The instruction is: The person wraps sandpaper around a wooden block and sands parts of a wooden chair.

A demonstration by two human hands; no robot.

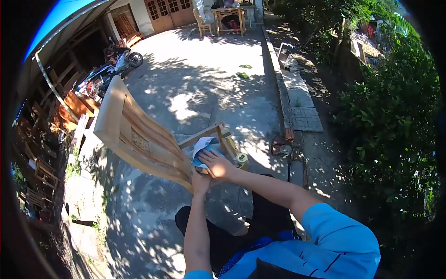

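A wooden chair (155,139) with a tall slatted back leans toward the left in front of me, its seat frame near my knees. My right hand (217,164) lies with spread fingers on a blue and white sheet or cloth (202,148) at the seat frame. Just below it, my left hand (200,180) is at the lower end of the chair back, by the edge of the same sheet; its fingers are largely hidden. A small round yellow-rimmed object (241,158) sits right of my right hand.
Motorbikes (109,69) stand at the upper left near stacked wood. A wooden table (229,18) and a chair (203,23) are at the far end of the yard, with a person partly visible. A low concrete curb (278,79) and bushes (390,130) line the right.
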